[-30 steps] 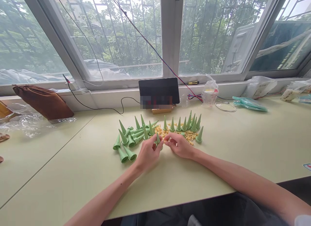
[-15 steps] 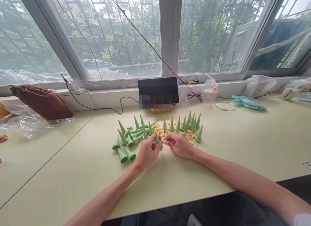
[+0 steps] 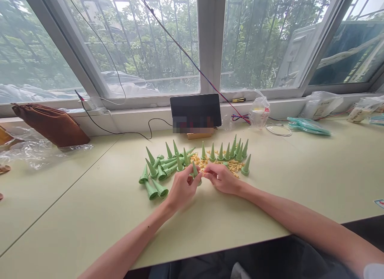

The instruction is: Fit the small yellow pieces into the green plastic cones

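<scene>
Left fingers (image 3: 188,170) around partly hidden green cone (image 3: 195,169), hold of right fingertips (image 3: 207,169) unclear

Black rectangular screen (image 3: 195,107): pixelated patch along the bottom; lettering unreadable.
Clear plastic cup in a see-through bag (image 3: 260,117): red print, too small to read.
Pale wrapped container, far right (image 3: 356,116): dark lettering, illegible.
Small white-and-blue sticker (image 3: 379,203): red mark, wording unreadable.

Pale yellow-green table (image 3: 294,171) across mid and lower frame. Grey-framed windows (image 3: 207,47) along top; daylight through them. Foliage (image 3: 252,35) outside; upper right, dark surface (image 3: 345,39) beyond glass, identity unclear.
</scene>
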A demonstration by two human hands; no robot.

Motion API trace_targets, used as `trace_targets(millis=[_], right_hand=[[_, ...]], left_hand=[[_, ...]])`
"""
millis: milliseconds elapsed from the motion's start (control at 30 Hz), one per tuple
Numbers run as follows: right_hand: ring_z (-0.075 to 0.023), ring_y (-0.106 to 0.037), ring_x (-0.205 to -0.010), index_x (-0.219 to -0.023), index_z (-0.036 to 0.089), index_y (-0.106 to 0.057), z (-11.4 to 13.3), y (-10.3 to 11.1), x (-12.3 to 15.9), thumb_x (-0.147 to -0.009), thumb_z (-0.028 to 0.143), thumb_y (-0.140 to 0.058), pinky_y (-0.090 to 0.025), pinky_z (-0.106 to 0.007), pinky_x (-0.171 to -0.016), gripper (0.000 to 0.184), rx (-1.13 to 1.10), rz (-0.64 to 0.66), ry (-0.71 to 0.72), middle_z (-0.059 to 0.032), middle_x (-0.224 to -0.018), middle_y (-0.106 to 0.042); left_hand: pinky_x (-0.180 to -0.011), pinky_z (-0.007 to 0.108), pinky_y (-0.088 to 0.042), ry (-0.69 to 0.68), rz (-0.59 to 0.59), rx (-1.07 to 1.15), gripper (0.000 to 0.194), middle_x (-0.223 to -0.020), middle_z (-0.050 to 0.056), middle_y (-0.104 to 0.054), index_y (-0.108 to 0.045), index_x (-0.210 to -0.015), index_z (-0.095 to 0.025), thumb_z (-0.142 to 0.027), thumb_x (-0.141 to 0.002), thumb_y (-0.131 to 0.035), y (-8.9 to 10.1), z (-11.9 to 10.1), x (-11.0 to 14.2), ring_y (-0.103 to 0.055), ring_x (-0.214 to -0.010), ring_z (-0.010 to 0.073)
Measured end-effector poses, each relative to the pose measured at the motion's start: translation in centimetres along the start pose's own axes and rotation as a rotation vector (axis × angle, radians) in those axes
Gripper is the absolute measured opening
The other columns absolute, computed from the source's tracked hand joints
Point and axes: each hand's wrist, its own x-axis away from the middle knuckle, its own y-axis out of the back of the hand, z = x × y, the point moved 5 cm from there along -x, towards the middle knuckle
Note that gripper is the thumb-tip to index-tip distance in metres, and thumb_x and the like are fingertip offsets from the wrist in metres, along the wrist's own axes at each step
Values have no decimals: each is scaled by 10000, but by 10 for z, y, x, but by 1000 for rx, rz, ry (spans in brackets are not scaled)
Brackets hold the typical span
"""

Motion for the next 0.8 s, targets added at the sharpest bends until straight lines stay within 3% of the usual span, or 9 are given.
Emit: trace_targets(millis=[533,800], right_hand=[[-107,-411,-570,-756,181,-535,4,1,0,-947,233,-497,-350,-230,-568,202,15,-10,20,24,-644,-500],[-112,-513,-654,-954,187,-591,6,1,-2,-961,255,-505,-426,-239,-630,110,-4,36,10,-22,-867,-625]], left_hand=[[-467,203,-333,-13,-8,-16,167,-664,-38,-542,-550,-956,-192,-353,-914,-540,1,1,0,-405,-440,68],[-463,197,-286,-9,-59,-27,156,-592,-74,-496,-540,-977,-205,-346,-910,-542,3,-2,-1,-305,-421,61]])
